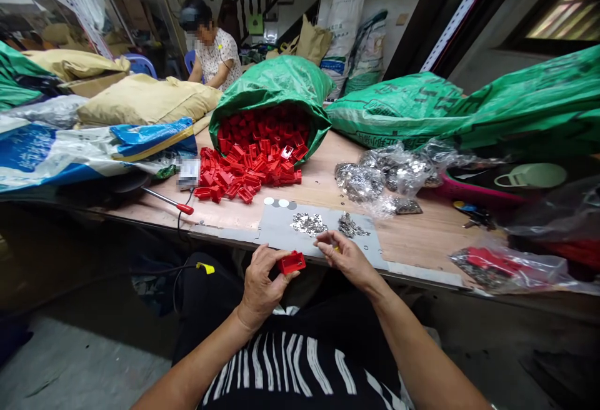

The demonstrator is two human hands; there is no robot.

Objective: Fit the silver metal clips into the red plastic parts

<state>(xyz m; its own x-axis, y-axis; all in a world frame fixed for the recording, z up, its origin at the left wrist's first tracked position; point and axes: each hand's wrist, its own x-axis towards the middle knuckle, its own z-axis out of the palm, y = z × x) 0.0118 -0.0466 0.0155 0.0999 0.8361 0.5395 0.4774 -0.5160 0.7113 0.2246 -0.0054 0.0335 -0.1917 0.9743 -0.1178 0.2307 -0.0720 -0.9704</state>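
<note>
Between the thumb and fingers of my left hand [265, 279] is a red plastic housing [292, 262], a small hollow box with its opening facing me. My right hand [347, 259] is just to its right, over the table's front edge, with thumb and forefinger pinched together. Whatever is in that pinch is too small to make out. Beyond my hands lies a grey mat [277, 230]. On it are a pile of small shiny metal pieces [309, 224] and a second, darker pile of small metal parts [351, 225].
A green sack [276, 79] spills many red housings [244, 166] onto the table. Clear bags of metal parts [370, 179] lie to the right, near a pink basket [478, 192]. A red-tipped rod [169, 201] lies at left. Across the table sits another person [210, 47].
</note>
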